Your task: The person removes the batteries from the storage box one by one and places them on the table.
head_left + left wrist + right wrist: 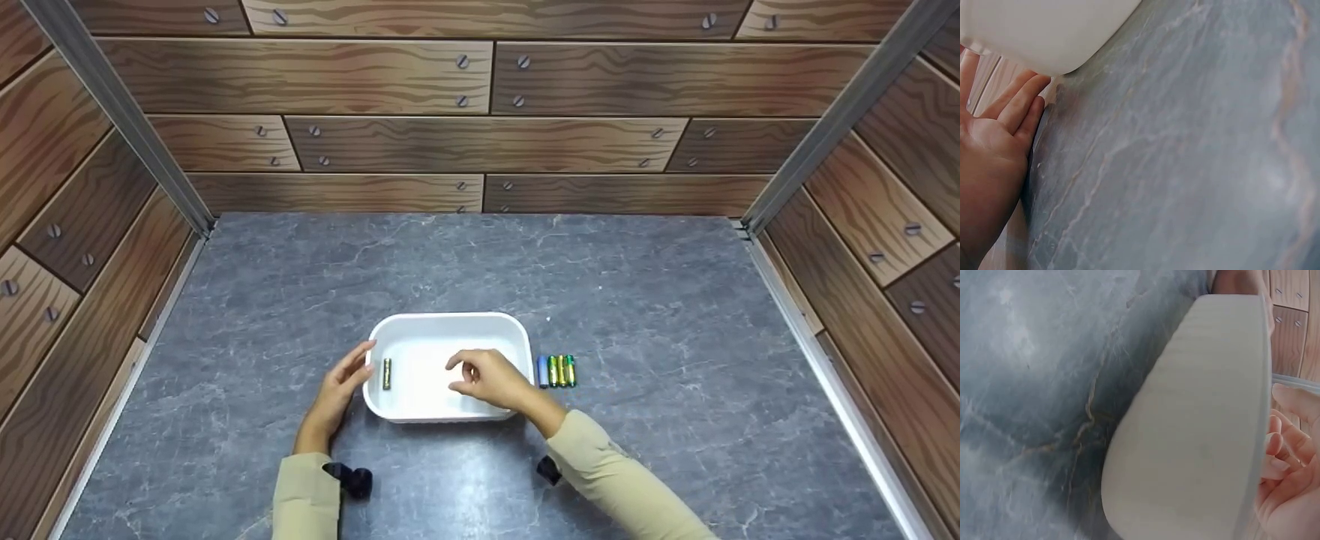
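A white plastic tub point(450, 414) stands on the grey marbled tabletop. Inside it, near the left wall, lies one dark and gold battery point(387, 374). My left hand point(339, 390) is at the tub's left side, its extended fingers touching the rim. Over the tub's right half hovers my right hand point(491, 381), fingers loosely bent, with a gap between thumb and index finger and nothing visible in it. Outside the right wall, a blue battery point(543, 372) and several green and gold batteries point(562, 371) lie side by side. The right wrist view shows the tub's outer wall point(1190, 422) beside that hand.
Wood-patterned panels point(480, 142) enclose the back and both sides, with metal posts point(139, 112) at the corners. Dark wrist devices point(360, 482) sit by both sleeves. Marbled tabletop point(660, 315) extends around the tub.
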`<state>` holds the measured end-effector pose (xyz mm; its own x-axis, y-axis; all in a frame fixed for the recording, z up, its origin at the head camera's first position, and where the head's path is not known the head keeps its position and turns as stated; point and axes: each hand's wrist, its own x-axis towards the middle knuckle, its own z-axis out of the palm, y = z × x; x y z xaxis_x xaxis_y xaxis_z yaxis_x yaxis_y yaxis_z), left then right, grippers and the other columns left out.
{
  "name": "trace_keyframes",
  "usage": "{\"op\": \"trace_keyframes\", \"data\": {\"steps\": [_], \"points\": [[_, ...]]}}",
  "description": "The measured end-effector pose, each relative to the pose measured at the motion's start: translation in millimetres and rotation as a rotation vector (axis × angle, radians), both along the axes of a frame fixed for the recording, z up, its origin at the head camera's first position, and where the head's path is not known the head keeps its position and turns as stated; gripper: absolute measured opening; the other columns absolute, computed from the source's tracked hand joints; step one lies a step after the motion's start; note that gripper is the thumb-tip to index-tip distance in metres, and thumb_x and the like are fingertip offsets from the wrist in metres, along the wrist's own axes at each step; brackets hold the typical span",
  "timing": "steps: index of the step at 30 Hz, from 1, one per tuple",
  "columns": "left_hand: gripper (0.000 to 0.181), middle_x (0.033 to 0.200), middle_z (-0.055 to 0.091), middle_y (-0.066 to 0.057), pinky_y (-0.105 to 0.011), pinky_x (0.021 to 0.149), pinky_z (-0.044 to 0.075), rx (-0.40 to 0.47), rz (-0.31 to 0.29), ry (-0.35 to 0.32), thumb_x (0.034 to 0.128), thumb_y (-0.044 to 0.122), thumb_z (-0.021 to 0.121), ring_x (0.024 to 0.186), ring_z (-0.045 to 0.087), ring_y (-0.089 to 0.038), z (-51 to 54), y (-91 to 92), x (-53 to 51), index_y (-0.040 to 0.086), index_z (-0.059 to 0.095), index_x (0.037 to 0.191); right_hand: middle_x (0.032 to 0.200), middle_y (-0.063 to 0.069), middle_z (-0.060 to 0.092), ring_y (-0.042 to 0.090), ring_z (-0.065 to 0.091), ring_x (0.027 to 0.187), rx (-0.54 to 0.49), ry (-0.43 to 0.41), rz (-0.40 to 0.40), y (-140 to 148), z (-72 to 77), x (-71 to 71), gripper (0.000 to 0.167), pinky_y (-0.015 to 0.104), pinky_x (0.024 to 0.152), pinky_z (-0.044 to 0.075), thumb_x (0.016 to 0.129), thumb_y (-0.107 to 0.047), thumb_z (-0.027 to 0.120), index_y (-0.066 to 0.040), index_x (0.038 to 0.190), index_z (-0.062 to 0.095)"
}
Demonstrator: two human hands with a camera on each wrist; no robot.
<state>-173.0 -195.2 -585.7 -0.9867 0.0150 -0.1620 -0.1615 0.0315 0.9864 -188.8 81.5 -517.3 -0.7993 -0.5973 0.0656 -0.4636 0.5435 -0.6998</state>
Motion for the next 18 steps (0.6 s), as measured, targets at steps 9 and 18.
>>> {"op": "trace_keyframes", "data": {"steps": [9, 18], "points": [[0.049, 0.148, 0.047, -0.020, -0.010, 0.097, 0.038, 0.001, 0.004, 0.003, 0.0959, 0.012, 0.056, 0.119, 0.051, 0.001, -0.5, -0.6, -1.0, 0.007, 0.045, 0.143, 0.072, 0.013, 0.065, 0.001, 0.041, 0.060, 0.020, -0.005, 0.007, -20, -6.4, -1.5, 0.025, 0.016, 0.058, 0.035, 0.082, -0.013, 0.074, -0.001, 0.103, 0.068], [0.050, 0.149, 0.045, -0.018, -0.013, 0.099, 0.036, 0.000, 0.010, -0.019, 0.0959, 0.013, 0.056, 0.135, 0.045, -0.020, 0.3, 0.6, 0.0, 0.007, 0.044, 0.144, 0.071, 0.013, 0.065, 0.001, 0.040, 0.058, 0.048, -0.018, -0.018, -40, -13.4, -3.0, 0.025, 0.015, 0.058, 0.034, 0.081, -0.013, 0.075, -0.002, 0.102, 0.069]]}}
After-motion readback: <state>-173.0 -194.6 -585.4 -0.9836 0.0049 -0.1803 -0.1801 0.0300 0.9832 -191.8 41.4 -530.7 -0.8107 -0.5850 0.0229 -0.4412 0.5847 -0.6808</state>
